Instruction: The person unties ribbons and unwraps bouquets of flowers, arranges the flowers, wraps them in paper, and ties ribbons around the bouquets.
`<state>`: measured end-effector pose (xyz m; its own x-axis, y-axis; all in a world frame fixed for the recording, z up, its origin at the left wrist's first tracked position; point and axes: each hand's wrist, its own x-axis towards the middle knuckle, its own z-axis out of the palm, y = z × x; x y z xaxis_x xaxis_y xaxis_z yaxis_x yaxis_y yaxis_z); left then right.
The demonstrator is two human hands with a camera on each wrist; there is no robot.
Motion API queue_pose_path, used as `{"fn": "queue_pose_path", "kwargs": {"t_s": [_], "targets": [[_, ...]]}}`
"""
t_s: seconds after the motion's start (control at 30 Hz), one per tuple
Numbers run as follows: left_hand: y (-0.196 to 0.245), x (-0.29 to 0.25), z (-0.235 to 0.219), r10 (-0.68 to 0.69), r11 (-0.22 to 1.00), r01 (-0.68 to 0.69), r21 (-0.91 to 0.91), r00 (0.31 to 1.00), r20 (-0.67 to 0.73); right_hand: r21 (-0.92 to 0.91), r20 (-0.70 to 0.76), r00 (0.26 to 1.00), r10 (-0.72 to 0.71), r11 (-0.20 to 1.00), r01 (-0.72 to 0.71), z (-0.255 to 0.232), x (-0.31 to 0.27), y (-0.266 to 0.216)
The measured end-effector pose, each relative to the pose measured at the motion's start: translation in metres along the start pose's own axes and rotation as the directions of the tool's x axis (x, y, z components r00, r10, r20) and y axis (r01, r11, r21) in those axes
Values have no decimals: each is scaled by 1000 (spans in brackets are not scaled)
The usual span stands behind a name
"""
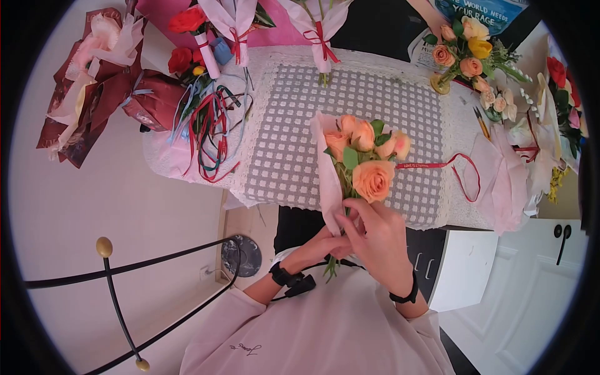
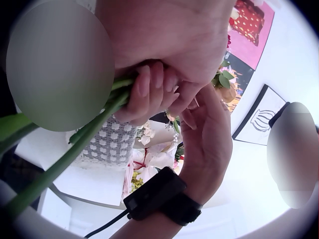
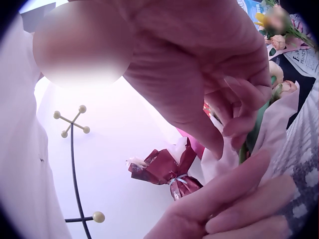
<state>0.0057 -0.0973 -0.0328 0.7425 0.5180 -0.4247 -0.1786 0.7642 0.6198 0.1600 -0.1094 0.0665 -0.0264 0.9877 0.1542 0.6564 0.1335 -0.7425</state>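
A bouquet of peach roses (image 1: 373, 181) with green leaves lies partly wrapped in pale pink paper (image 1: 328, 181), held over the near edge of the table. My left hand (image 1: 322, 247) grips its stems below the blooms; in the left wrist view its fingers curl round the green stems (image 2: 75, 144). The cut ends (image 1: 331, 270) stick out below. Over the lower front of the bouquet is my right hand (image 1: 381, 240), fingers bent, fingertips right at the stems under the largest rose. In the right wrist view its thumb (image 3: 212, 142) stands apart from the bent fingers; I cannot tell whether they pinch anything.
A red ribbon (image 1: 431, 165) trails right across the checked cloth (image 1: 287, 137). Loose ribbons (image 1: 209, 134) hang at the left, near a dark red wrapped bouquet (image 1: 140, 94). Pink paper (image 1: 500, 175) and roses in a vase (image 1: 472, 53) stand right. A black metal rack (image 1: 106, 272) rises at left.
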Motion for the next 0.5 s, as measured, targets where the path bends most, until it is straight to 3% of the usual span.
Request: {"fn": "queue_pose_path", "kwargs": {"t_s": [0.17,0.27,0.37,0.5], "targets": [[-1,2,0,31,996,-17,86,985,-168,1,-20,998,57,998,-57,11,0,-10],[-10,6,-5,70,997,-66,31,979,-191,30,-19,1000,20,999,-20,16,1,-5],[-9,9,-6,162,986,-157,49,979,-125,125,10,999,35,992,-36,18,4,2],[-9,11,-9,111,993,-106,49,988,-104,183,-14,1000,25,983,-22,17,7,6]]}}
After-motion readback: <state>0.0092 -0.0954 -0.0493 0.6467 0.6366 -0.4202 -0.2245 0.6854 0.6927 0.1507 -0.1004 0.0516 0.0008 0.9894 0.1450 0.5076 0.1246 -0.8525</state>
